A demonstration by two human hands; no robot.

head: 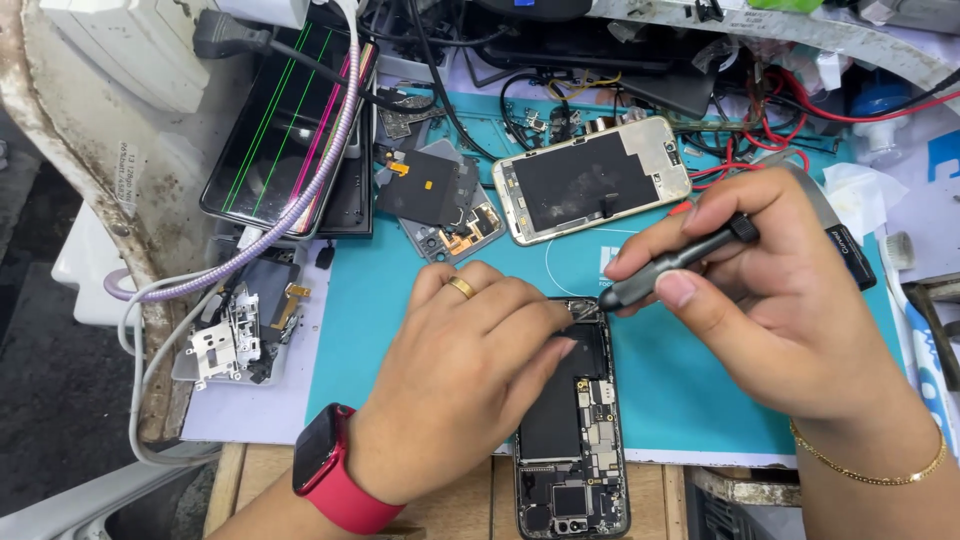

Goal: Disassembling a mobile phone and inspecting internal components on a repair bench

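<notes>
Gold-framed phone (592, 180), cracked screen (285, 125), red wires (790, 120) on teal mat (390, 310)

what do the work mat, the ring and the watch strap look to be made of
Work mat: teal, matte and flat, probably silicone or rubber.
Ring on the left hand: polished yellow metal with a bright glint, possibly gold.
Watch strap: smooth matte red, looks like soft rubber.
</notes>
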